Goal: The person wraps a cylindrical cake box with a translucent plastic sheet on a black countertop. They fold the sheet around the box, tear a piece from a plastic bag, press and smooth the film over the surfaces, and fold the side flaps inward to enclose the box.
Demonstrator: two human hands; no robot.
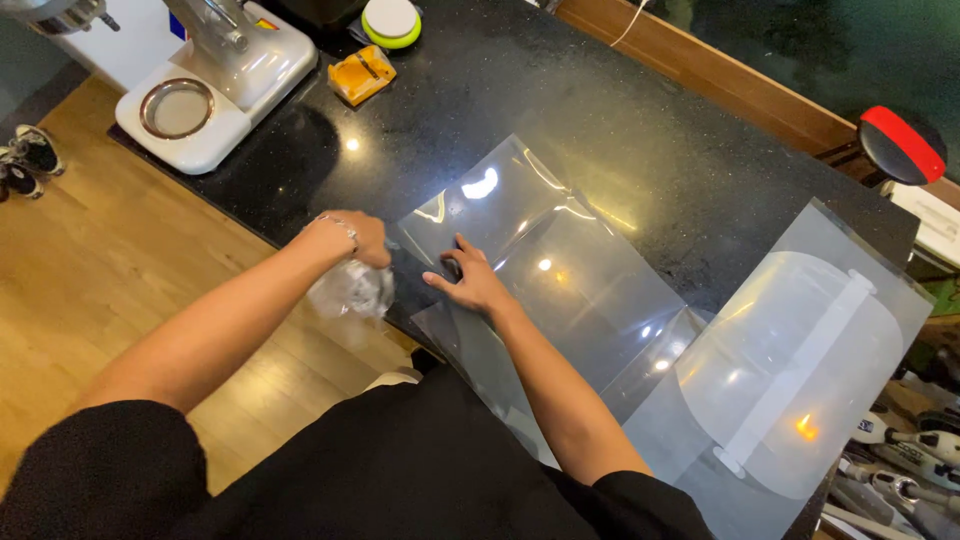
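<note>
A large clear plastic sheet (pixel 570 270) lies on the black stone counter (pixel 620 120), reflecting ceiling lights. My right hand (pixel 468 282) rests flat on its near left part, fingers spread and pressing down. Just off the counter's edge, my left hand (pixel 362 240) is closed around a crumpled wad of clear film (pixel 352 290) that hangs below the fist, right beside the sheet's left corner. A bracelet sits on that wrist.
A second clear sheet with a curved panel and white strip (pixel 800 370) lies at the right. A white stand mixer base (pixel 200 95), an orange box (pixel 362 75) and a green-and-white round tape (pixel 391 22) stand at the back left. A red stool (pixel 900 145) and tools (pixel 900 470) sit right.
</note>
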